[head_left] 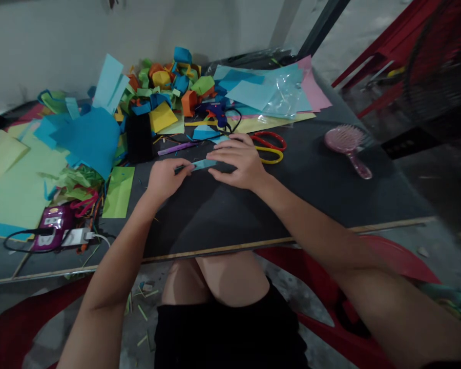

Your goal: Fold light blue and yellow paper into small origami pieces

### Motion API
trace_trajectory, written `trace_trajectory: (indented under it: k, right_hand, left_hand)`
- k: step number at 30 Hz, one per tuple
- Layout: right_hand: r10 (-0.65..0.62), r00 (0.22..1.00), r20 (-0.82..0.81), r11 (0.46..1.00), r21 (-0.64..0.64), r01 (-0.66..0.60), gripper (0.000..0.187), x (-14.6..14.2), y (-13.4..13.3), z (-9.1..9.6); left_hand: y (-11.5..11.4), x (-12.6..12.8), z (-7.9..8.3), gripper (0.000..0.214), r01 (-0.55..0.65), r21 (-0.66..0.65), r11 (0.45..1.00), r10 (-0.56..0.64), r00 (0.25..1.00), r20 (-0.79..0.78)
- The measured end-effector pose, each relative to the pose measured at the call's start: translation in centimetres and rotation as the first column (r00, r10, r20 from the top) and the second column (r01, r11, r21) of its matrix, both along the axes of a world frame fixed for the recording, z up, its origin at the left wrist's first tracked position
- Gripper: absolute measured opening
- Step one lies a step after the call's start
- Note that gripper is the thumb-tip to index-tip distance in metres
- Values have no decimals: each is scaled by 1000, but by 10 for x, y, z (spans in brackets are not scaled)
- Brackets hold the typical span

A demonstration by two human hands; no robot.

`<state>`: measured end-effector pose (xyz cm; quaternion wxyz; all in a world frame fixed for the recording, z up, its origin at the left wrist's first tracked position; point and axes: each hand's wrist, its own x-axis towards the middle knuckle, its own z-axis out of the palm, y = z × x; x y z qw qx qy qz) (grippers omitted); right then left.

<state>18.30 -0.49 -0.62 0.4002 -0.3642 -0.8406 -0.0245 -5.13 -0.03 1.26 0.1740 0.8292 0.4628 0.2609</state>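
Note:
My left hand [166, 178] pinches the left end of a light blue paper strip [204, 164] just above the dark tabletop. My right hand [243, 162] is at the strip's other end, its fingers stretched out and apart. Another light blue paper piece [219, 139] shows by the right fingertips; whether they touch it I cannot tell. Behind the hands are a blue paper piece [204, 132] and a purple stick [176, 148]. Scissors with red and yellow handles [271, 155] lie right beside my right hand, their blades hidden by it.
Folded colored paper pieces [161, 79] are heaped at the back, beside a blue glue gun [216, 110]. A black phone [139, 137] lies left. Paper sheets [253, 95] and a pink hairbrush [348, 146] are to the right. A purple power socket [54, 225] with cables sits front left.

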Motion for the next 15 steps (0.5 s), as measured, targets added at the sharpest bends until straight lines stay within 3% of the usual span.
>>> trace_trajectory:
  k: [2,5,10,15]
  right_hand:
    - [-56,997,-48,998,-23,54,20,-7,-2,0]
    - [-75,995,-71,997,-31,73,13,-19,-6,-1]
    - [-82,994,-67,997,-5,82,9,-29,-11,1]
    - [-89,995,-34,995,35,90,9,-25,-10,2]
  left_hand:
    - [-3,1,-3,29,-5,188,982,25,995,-101]
    - [-7,4,-7,30,80,326,942,-8,976,-216]
    - [-14,11,-11,32,199,444,874,-68,953,-294]
    - [-17,17,-9,30,203,512,835,-72,962,-265]
